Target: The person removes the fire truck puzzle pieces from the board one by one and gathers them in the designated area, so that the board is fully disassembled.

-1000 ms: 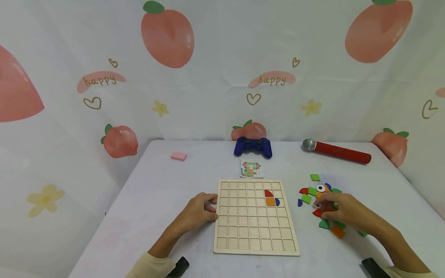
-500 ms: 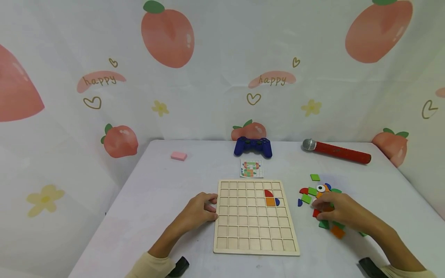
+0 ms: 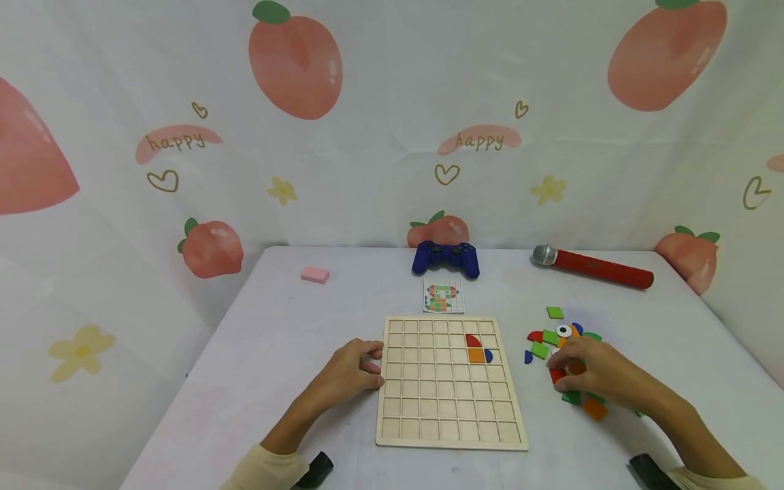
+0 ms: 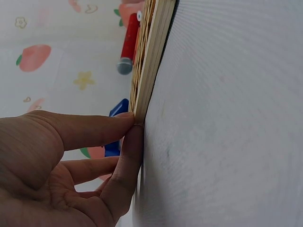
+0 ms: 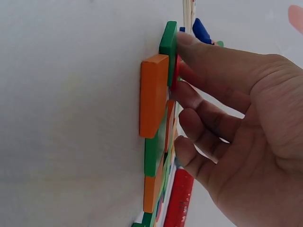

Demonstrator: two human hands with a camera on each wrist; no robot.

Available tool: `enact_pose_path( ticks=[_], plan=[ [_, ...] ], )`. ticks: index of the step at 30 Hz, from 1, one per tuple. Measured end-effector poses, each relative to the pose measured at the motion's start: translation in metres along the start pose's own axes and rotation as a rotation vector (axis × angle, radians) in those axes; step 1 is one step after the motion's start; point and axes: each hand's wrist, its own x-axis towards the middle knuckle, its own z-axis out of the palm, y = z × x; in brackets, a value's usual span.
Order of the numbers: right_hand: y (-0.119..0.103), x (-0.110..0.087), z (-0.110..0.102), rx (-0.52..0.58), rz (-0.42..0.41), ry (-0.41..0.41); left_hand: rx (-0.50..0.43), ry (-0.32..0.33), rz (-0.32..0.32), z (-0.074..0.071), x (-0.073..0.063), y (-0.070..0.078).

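A wooden grid board (image 3: 451,408) lies mid-table, with a red quarter-round, an orange square (image 3: 476,355) and a blue half-round piece in its upper right cells. At its left edge, my left hand (image 3: 348,373) holds the board with thumb and fingers; the left wrist view has the thumb and finger tips against the board's side. To the right of the board, my right hand (image 3: 597,371) pinches a red puzzle piece (image 3: 556,376) between thumb and fingers, low over the scattered pieces. In the right wrist view the red piece is mostly hidden behind a green piece (image 5: 168,45).
Loose coloured pieces, such as a light green one (image 3: 554,313) and an orange one (image 3: 595,409), lie around the right hand. Behind the board are a pattern card (image 3: 444,297), a blue game controller (image 3: 446,258), a red microphone (image 3: 600,268) and a pink block (image 3: 315,275).
My right hand has shifted slightly left, and its thumb and fingers have come onto the red piece, which has turned and moved a little. The left hand and board stay put.
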Motion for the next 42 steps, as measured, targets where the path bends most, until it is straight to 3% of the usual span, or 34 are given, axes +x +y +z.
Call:
enact_pose_path(
  ticks=[9, 19, 27, 42],
  plan=[
    [-0.002, 0.003, 0.0, 0.004, 0.009, -0.013, 0.002, 0.002, 0.001, 0.0, -0.001, 0.001],
    [-0.012, 0.002, 0.002, 0.01, -0.039, 0.019, 0.001, 0.006, -0.005, -0.001, -0.001, 0.003],
    [-0.032, 0.01, 0.008, -0.006, -0.111, 0.063, -0.001, 0.007, -0.002, -0.001, 0.0, 0.002],
    [-0.069, 0.039, 0.02, 0.02, -0.231, 0.018, 0.002, 0.008, -0.012, 0.0, 0.0, 0.001]
  ],
)
